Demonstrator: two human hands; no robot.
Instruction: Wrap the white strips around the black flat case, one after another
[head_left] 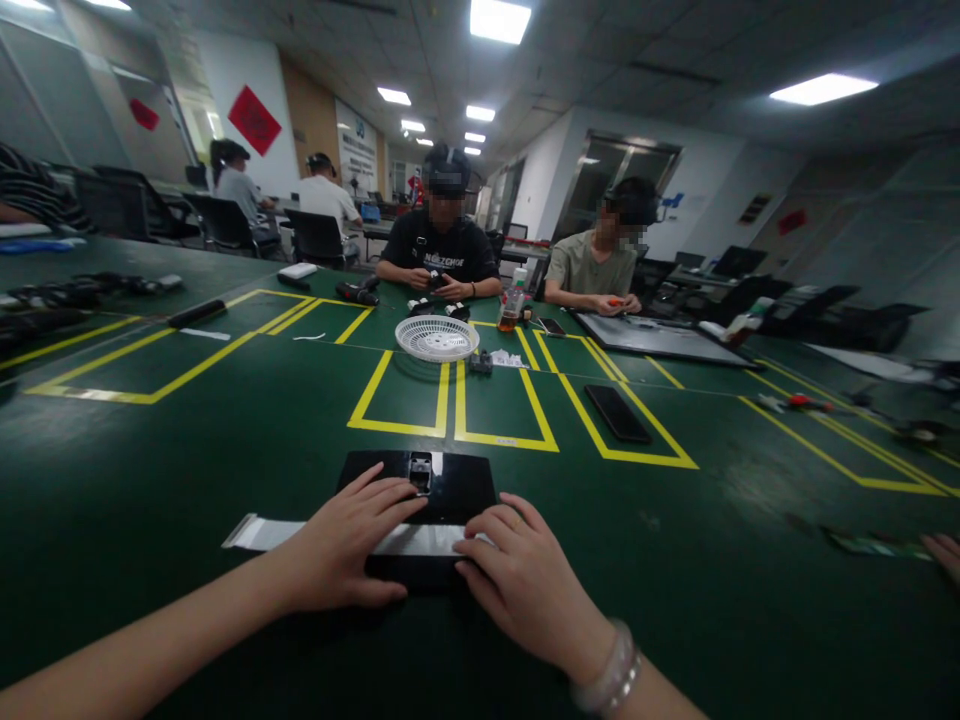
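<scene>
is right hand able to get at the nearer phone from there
Probably yes: the nearer phone lies ahead and rightward of the right hand, with nothing visible standing between them, though that hand touches the white strip.

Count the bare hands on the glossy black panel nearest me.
2: your left hand, spread across the left of the glossy black panel and a flat white strip, and your right hand, at the panel's right. None appears hidden.

Lettering on a black shirt [442,246], partly legible
Blurred capitals resembling "GEZCHOE" cross its chest; characters on the wall sign [356,145] and print on the label [507,441] on yellow tape [477,438] are too small to read.
</scene>
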